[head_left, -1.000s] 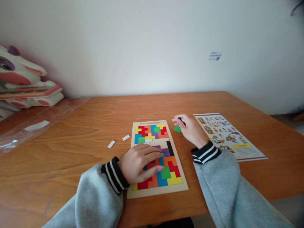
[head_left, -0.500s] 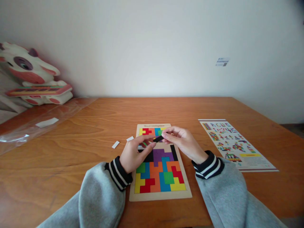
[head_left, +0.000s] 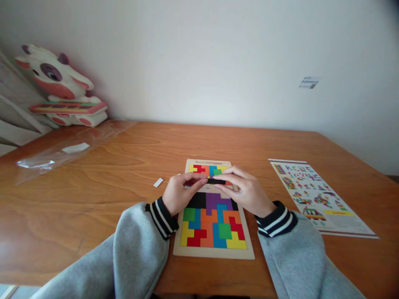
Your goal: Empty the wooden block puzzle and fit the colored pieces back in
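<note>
Hands: right hand point(head_left: 249, 192) pinches the black piece point(head_left: 217, 181); left hand point(head_left: 178, 194) meets its left end, grip unclear;
Black piece: slanted half a second ago, now level over the board point(head_left: 215, 252)'s far part; likely being lined up, not yet set in;
Wrists: angled inward;
Surface point(head_left: 77, 207): white piece point(head_left: 158, 182) left, printed sheet point(head_left: 339, 224) right

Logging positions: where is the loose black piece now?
Head view, just right of centre: the black piece is between left hand and right hand, over the puzzle board.
</note>
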`<action>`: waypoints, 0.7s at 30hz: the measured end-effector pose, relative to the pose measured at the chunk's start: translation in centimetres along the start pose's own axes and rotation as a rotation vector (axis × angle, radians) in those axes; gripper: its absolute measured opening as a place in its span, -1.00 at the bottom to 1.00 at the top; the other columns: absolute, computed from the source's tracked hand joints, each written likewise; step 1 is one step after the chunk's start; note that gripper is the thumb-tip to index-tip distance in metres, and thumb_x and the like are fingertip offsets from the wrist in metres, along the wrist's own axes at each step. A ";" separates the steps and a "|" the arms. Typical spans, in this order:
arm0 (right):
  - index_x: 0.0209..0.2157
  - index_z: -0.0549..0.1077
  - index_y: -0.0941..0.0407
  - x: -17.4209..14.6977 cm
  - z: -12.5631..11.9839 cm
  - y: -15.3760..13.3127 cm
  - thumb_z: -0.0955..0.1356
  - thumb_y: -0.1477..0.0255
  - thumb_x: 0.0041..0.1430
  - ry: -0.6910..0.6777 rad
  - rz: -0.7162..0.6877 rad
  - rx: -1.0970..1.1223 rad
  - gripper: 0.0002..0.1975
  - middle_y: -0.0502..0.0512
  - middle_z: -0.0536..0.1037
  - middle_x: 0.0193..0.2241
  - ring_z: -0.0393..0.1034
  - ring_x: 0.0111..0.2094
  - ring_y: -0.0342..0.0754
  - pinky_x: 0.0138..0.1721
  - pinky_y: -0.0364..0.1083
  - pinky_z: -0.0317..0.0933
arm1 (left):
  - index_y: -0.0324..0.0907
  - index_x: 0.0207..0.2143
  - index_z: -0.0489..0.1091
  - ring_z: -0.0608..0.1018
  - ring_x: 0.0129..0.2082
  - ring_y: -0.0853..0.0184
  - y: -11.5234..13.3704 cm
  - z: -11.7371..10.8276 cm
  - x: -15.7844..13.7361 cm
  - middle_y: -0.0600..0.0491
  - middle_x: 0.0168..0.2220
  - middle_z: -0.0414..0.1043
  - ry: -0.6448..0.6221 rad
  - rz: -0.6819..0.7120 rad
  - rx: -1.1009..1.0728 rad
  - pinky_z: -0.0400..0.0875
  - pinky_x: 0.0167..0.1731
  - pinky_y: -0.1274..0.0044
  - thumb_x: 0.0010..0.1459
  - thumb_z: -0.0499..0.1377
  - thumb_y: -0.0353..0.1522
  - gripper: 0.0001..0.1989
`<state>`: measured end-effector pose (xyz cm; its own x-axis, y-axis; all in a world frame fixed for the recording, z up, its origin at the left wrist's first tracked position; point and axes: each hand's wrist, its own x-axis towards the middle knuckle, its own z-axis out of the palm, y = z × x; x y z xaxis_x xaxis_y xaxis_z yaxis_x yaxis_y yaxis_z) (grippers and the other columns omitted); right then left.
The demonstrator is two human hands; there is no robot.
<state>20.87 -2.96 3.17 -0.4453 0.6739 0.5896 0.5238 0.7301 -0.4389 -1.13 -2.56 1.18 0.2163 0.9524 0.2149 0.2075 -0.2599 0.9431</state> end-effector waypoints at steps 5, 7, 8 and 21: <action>-0.06 0.54 0.06 -0.3 -0.3 0.6 0.38 0.41 0.26 -0.057 -0.048 -0.101 -0.78 0.13 0.53 -0.23 0.47 -0.19 -0.02 -0.13 -0.02 0.40 | -0.15 -0.20 0.58 0.63 -0.32 0.32 -0.2 0.0 0.0 0.04 -0.27 0.64 -0.022 0.064 0.103 0.50 -0.33 0.56 0.19 0.24 -0.22 -0.77; -0.07 0.56 0.08 -0.4 -0.6 1.0 0.39 0.40 0.25 -0.079 -0.029 -0.120 -0.78 0.14 0.53 -0.23 0.46 -0.20 -0.02 -0.14 -0.01 0.39 | -0.14 -0.18 0.57 0.62 -0.33 0.33 -0.3 -0.1 0.1 0.04 -0.27 0.64 -0.024 0.111 0.178 0.50 -0.35 0.56 0.21 0.22 -0.24 -0.78; -0.08 0.56 0.08 -0.4 -0.8 1.2 0.39 0.40 0.24 -0.098 -0.012 -0.122 -0.78 0.14 0.52 -0.24 0.46 -0.20 -0.02 -0.14 -0.01 0.38 | -0.15 -0.18 0.57 0.62 -0.32 0.33 -0.3 -0.2 0.1 0.03 -0.26 0.63 -0.020 0.150 0.229 0.50 -0.34 0.56 0.22 0.22 -0.26 -0.79; -0.16 0.61 0.07 -0.7 -0.4 1.7 0.38 0.38 0.24 -0.345 0.120 -0.019 -0.82 0.12 0.52 -0.28 0.44 -0.25 -0.04 -0.16 -0.04 0.35 | -0.16 -0.09 0.51 0.57 -0.15 0.25 -0.3 -0.4 -0.2 -0.04 -0.11 0.59 -0.221 0.621 0.559 0.50 -0.10 0.37 0.28 0.11 -0.40 -0.79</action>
<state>22.35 -2.28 2.29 -0.5972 0.7554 0.2697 0.5992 0.6437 -0.4760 -1.62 -2.66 0.96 0.6145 0.5740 0.5413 0.4164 -0.8187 0.3955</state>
